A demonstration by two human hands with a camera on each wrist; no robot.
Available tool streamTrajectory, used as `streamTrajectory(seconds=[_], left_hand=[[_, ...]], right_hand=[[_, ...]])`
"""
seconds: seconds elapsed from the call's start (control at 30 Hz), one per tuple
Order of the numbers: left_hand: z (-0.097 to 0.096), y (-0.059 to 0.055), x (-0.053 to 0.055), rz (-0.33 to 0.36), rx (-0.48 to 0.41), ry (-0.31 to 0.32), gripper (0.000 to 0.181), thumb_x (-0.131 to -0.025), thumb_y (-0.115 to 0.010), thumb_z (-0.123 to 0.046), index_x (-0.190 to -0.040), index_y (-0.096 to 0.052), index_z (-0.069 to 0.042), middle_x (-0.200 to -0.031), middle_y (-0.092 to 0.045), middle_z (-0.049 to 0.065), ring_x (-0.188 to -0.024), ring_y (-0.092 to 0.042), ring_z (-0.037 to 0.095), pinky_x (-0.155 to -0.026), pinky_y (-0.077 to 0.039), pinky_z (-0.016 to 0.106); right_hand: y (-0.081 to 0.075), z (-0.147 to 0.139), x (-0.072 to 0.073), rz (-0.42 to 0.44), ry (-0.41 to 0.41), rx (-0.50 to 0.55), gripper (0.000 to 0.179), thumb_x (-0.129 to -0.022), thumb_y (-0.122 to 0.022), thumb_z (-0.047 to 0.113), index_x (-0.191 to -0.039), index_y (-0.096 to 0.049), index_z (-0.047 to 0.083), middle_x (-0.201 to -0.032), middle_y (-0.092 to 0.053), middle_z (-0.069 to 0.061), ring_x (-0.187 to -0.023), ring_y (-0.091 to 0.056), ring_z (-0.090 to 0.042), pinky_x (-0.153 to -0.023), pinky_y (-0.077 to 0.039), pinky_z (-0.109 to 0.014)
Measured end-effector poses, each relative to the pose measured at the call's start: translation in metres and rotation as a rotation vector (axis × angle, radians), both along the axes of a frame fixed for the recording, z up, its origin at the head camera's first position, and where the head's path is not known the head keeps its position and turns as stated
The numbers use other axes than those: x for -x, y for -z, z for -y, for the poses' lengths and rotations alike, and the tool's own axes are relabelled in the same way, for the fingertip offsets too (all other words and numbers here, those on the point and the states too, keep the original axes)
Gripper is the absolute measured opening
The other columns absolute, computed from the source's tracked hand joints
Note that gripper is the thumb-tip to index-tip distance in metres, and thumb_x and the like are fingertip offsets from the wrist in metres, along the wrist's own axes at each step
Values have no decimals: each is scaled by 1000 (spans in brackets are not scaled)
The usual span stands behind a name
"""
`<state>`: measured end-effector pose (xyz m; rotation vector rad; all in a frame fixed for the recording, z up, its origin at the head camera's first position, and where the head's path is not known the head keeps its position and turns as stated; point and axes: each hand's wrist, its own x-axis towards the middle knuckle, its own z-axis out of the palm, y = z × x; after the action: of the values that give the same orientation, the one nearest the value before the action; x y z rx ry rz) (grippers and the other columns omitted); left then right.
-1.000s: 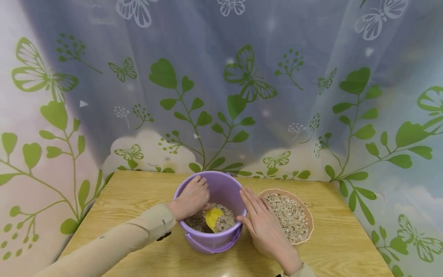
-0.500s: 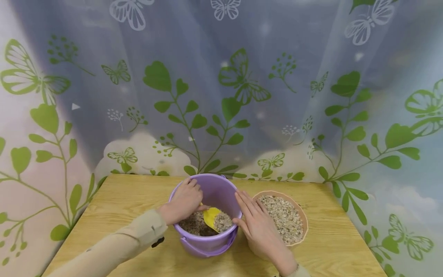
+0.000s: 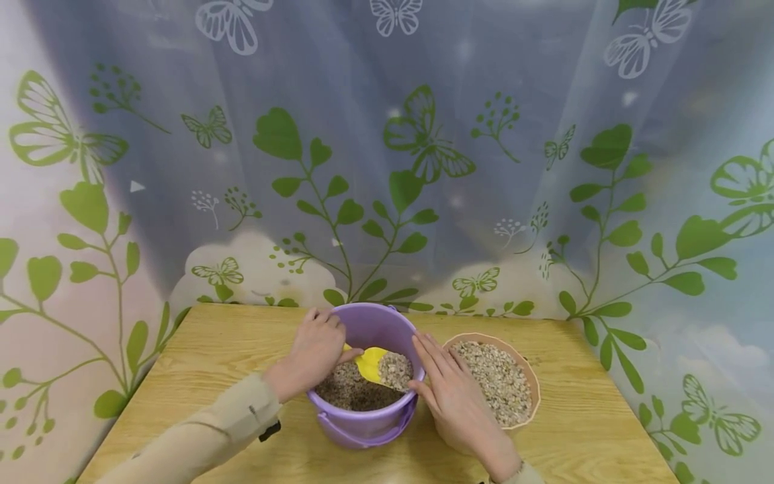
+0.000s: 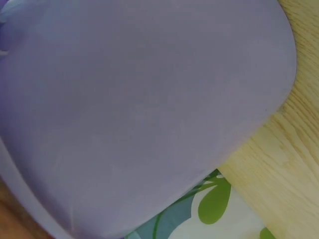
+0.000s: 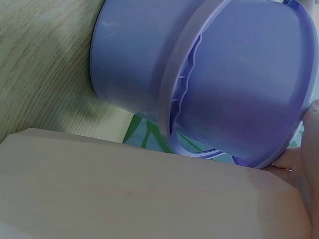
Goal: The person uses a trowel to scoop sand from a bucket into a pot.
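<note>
A purple bucket (image 3: pixel 371 323) stands on the table with coarse, gravel-like grains (image 3: pixel 357 396) at its bottom. My left hand (image 3: pixel 311 351) reaches over the left of the rim and grips the handle of a yellow scoop (image 3: pixel 370 365). The scoop's blade is heaped with pale grains (image 3: pixel 396 372) and sits inside the bucket, near its right wall. With fingers straight, my right hand (image 3: pixel 457 395) rests against the bucket's right rim. In the right wrist view the bucket's carrying handle (image 5: pixel 172 87) hangs against its side. Only the bucket's outer wall (image 4: pixel 149 99) fills most of the left wrist view.
Right of the bucket, partly behind my right hand, stands a peach-coloured bowl (image 3: pixel 535 383) full of mixed pale grains (image 3: pixel 492 376). The wooden table (image 3: pixel 242 336) ends at a curtain (image 3: pixel 387 202) printed with butterflies and leaves.
The scoop has come up out of the grains, levelled, and moved right with a load in it. My left hand has shifted slightly left; the right hand keeps its place on the rim.
</note>
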<state>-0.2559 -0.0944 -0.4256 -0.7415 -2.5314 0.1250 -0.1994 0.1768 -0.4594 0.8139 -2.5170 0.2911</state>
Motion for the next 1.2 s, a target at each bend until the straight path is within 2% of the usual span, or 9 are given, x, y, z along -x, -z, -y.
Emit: streamTrajectory(seconds=[0.2, 0.43, 0.5, 0.6, 0.73, 0.83, 1.2], left_hand=[[9, -6, -7, 38, -46, -63, 55, -90, -66, -59, -77, -67, -6, -84, -69, 8, -86, -57, 26, -85, -38, 41], [19, -15, -14, 82, -81, -138, 54, -90, -65, -60, -72, -64, -9, -80, -66, 4, -80, -50, 22, -80, -37, 39], [21, -16, -15, 69, -102, -135, 54, -90, -67, -59, -70, -63, -9, -79, -65, 4, -78, -50, 21, -78, -36, 38], [25, -16, -17, 11, -126, -113, 54, -88, -70, -58, -68, -64, -8, -76, -65, 4, -74, -48, 20, -75, -36, 37], [30, -16, -19, -58, -144, -88, 53, -86, -73, -57, -70, -66, -7, -74, -65, 4, -70, -46, 19, -71, -34, 35], [32, -16, -20, -85, -149, -76, 52, -85, -74, -56, -69, -65, -7, -72, -63, 4, -68, -45, 19, -70, -34, 34], [34, -16, -23, -82, -155, -74, 51, -86, -74, -55, -65, -60, -10, -66, -55, 2, -65, -40, 18, -68, -31, 34]], right_hand=[[-1, 1, -1, 34, 6, 10, 68, -107, -37, 50, -157, -32, 4, -162, -34, -11, -145, -39, -31, -113, -33, -57], [1, 2, 0, 18, -4, 13, 71, -107, -27, 54, -156, -33, 3, -160, -36, -13, -144, -40, -33, -112, -34, -58], [0, 2, 1, 9, -4, 4, 73, -107, -23, 56, -156, -34, 2, -160, -37, -13, -144, -41, -32, -111, -35, -58], [0, 1, 1, 0, -1, -10, 75, -107, -20, 57, -155, -34, 2, -160, -37, -14, -144, -40, -32, -112, -35, -57], [-1, 2, 1, -1, 2, -20, 74, -107, -21, 57, -155, -34, 2, -161, -35, -13, -145, -39, -31, -112, -34, -57], [-2, 2, 0, -2, 2, -20, 74, -107, -22, 56, -155, -34, 2, -161, -35, -13, -146, -38, -31, -112, -34, -57], [-1, 0, 0, 6, -14, -23, 71, -108, -29, 52, -156, -31, -1, -162, -32, -16, -147, -36, -32, -114, -32, -55]])
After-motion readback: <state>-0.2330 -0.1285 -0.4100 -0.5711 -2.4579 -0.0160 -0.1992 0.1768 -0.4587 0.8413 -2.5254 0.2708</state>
